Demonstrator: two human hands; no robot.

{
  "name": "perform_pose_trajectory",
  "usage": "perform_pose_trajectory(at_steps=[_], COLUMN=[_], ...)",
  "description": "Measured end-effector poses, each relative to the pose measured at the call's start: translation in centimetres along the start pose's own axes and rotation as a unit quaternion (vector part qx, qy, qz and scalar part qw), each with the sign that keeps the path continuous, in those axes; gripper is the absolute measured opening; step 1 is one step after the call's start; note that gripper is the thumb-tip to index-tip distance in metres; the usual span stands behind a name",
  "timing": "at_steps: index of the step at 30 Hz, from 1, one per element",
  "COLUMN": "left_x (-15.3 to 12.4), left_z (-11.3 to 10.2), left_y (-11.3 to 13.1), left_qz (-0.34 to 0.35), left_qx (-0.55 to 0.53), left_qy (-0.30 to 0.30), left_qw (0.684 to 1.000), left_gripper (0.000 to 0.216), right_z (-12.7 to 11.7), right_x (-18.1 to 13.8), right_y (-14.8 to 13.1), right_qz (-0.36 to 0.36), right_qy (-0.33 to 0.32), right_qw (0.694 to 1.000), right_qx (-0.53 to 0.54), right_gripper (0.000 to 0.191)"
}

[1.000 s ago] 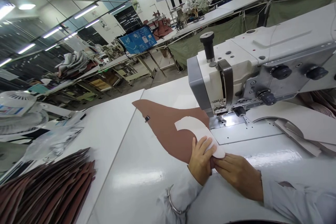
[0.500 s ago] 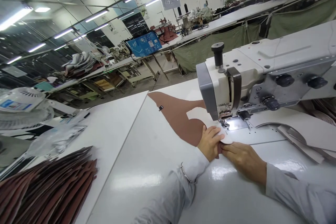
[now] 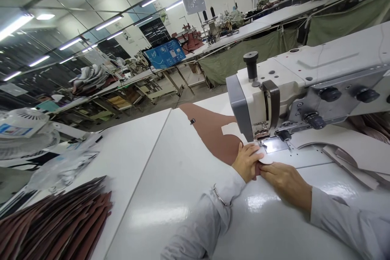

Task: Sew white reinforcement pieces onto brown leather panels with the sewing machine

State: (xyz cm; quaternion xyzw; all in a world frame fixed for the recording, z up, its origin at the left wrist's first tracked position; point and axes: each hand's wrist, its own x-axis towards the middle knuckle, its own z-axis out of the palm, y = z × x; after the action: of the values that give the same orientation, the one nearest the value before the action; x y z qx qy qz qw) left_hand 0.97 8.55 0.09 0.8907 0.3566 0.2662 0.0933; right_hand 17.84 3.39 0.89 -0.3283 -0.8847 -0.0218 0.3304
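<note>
- Well, my left hand [image 3: 246, 162] and right hand [image 3: 283, 185] sit together, pinching the white piece [image 3: 264, 156] onto the brown panel [image 3: 210, 134].
- Best to hold both layers flat up to the presser foot [image 3: 261, 134].

Reddish-brown leather panel [image 3: 213, 134], white backing piece [image 3: 232, 128], white sewing machine [image 3: 252, 93], olive-green curtains [image 3: 240, 57]

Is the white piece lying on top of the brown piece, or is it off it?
On top: the white cut piece lies over the brown panel, hiding part of it, with the left hand and right hand pressing there.
</note>
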Motion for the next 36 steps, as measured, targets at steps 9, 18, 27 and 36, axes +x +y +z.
perform_pose_trajectory(at_steps=[9, 18, 27, 36], left_x=[0.1, 0.6, 0.3, 1.1], left_z=[0.3, 0.2, 0.2, -0.2], left_y=[-0.3, -0.6, -0.7, -0.9], left_qz=[0.0, 0.003, 0.012, 0.036], left_qx=[-0.004, -0.009, -0.007, 0.056], left_qy=[-0.007, -0.016, -0.022, -0.023], left_qw=[1.0, 1.0, 1.0, 0.998], left_gripper=[0.022, 0.021, 0.018, 0.017], right_z=[0.1, 0.5, 0.5, 0.7], right_x=[-0.1, 0.0, 0.0, 0.6], right_y=[0.0, 0.2, -0.3, 0.2], right_qz=[0.009, 0.017, 0.01, 0.02], right_qy=[0.001, 0.011, 0.009, 0.01], right_qw=[1.0, 1.0, 1.0, 1.0], right_qx=[0.011, -0.001, -0.008, -0.016], right_gripper=[0.025, 0.027, 0.028, 0.027])
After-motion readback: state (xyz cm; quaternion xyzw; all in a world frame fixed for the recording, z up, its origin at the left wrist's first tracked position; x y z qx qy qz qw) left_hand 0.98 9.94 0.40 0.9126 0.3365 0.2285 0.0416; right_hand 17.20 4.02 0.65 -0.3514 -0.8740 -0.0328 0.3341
